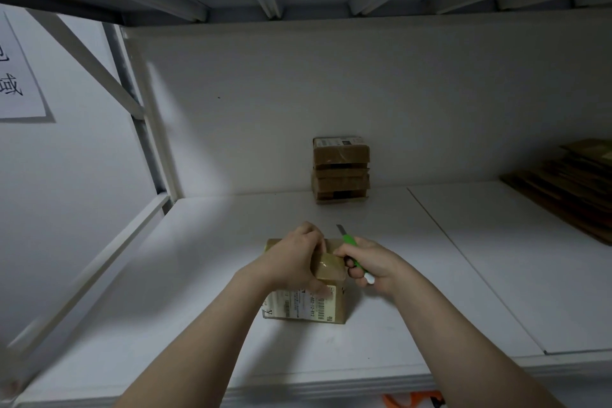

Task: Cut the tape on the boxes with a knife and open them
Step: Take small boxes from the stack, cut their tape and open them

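Note:
A small taped cardboard box with a white shipping label on its near face stands on the white shelf. My left hand lies over the box's top, fingers curled at the far top edge and thumb down on the labelled side. My right hand grips a green utility knife just right of the box. The grey blade points away from me, past the box's far right corner, and my fingertips touch the top flap.
A stack of taped cardboard boxes stands against the back wall. Flattened cardboard lies piled at the far right. A shelf seam runs diagonally on the right. An orange object shows below the shelf's front edge. A metal upright rises at left.

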